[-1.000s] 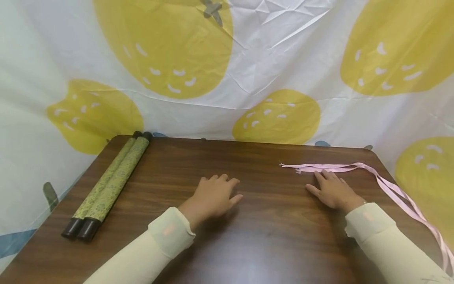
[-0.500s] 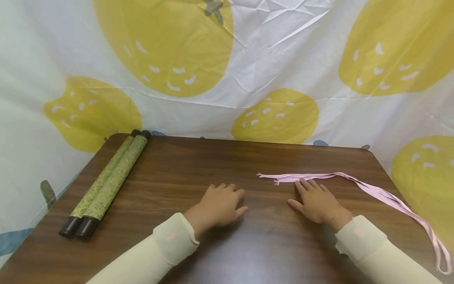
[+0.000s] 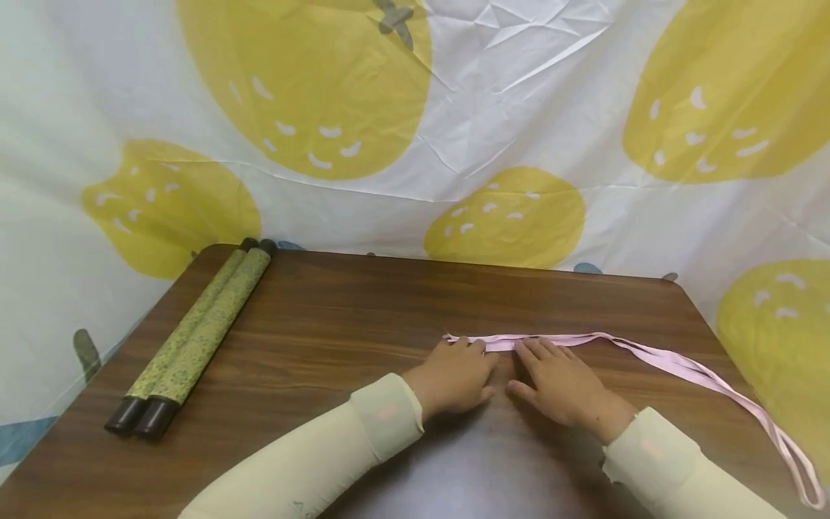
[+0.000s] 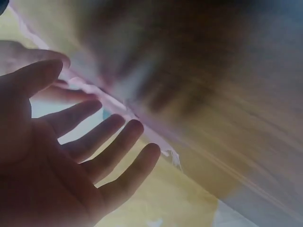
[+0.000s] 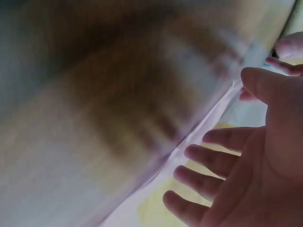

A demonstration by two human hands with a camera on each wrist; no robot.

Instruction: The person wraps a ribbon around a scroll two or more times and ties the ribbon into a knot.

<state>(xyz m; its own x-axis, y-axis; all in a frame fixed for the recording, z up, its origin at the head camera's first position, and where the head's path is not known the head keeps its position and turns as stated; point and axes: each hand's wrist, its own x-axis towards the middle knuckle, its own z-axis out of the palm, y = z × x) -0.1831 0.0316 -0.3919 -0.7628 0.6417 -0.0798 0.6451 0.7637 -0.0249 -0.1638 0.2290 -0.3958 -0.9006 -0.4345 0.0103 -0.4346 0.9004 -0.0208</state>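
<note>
A long pale pink ribbon (image 3: 674, 362) lies doubled across the table, its frayed ends to the left and its folded loop at the far right. My left hand (image 3: 454, 378) has its fingertips at the ribbon's frayed ends, partly covering them. Just to the right, my right hand (image 3: 560, 382) touches the ribbon with its fingertips, palm down. In the left wrist view the left fingers (image 4: 116, 146) are spread and straight along the ribbon (image 4: 113, 101). The right wrist view shows the right hand (image 5: 251, 161) likewise extended, with nothing gripped.
Two dark-capped rolls in yellow-green patterned covering (image 3: 207, 324) lie side by side along the left edge of the brown wooden table (image 3: 363, 295). Behind the table hangs a white cloth printed with yellow lemons (image 3: 506, 216).
The right hand has slid the ribbon leftward and nearer to me, bringing its loop fully into view. My left hand has moved right to meet the ribbon's frayed ends.
</note>
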